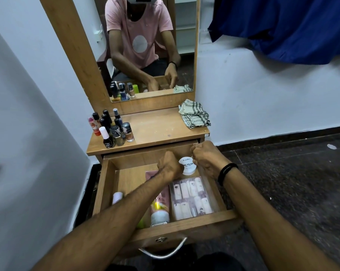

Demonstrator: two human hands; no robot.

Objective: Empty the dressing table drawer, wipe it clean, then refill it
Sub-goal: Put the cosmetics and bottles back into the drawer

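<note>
The drawer (184, 217) stands pulled out with a pink tube (161, 209) and a clear pack of small bottles (192, 198) inside. Over its back end we hold a white jar (187, 166) — left hand (170, 167) and right hand (206, 160) both curled against its sides. On the worktop (155, 130), nail-polish bottles (114, 130) cluster left; a checked cloth (194, 115) lies right.

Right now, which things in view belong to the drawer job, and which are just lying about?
Job: drawer, white Zudio tub, pink tube, clear pack of small bottles, nail polish bottles on the top, checked cloth.
Lying about: blue fabric, mirror, white scrap on the floor.
</note>
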